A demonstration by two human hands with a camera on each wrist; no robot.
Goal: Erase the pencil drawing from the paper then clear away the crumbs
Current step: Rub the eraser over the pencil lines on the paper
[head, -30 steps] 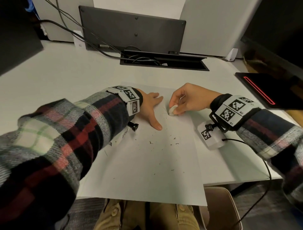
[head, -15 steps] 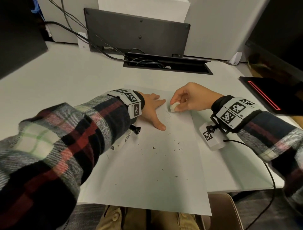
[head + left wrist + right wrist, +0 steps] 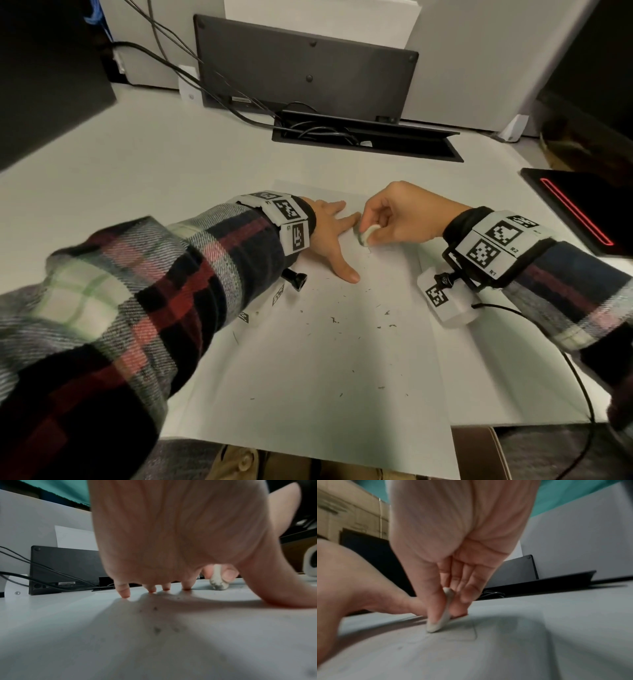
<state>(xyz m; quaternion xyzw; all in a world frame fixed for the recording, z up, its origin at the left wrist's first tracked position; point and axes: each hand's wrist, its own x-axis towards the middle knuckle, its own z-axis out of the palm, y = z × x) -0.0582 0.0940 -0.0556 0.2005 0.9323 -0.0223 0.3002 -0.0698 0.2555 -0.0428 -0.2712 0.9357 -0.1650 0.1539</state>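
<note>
A white sheet of paper (image 3: 318, 394) lies on the desk in front of me. My left hand (image 3: 330, 236) lies flat on its upper part, fingers spread and pressing down, as the left wrist view also shows at the fingertips (image 3: 124, 593). My right hand (image 3: 394, 219) pinches a small white eraser (image 3: 365, 235) between thumb and fingers, its lower end touching the paper (image 3: 488, 655) close to the left index finger. The eraser (image 3: 444, 616) looks grey and smudged at the tip (image 3: 218, 584). Faint pencil lines (image 3: 471, 635) remain beside it. Dark crumbs (image 3: 359, 322) are scattered over the middle of the sheet.
A black stand base (image 3: 305, 68) and an open cable tray (image 3: 366, 140) with cables sit at the desk's back. A dark device with a red light strip (image 3: 575, 212) lies at the right. A wrist-camera cable (image 3: 579, 387) trails off the desk's near right edge.
The right hand with the eraser has shifted slightly leftward, toward the left index finger. The left hand has stayed flat on the paper. The head view has tilted a little.
</note>
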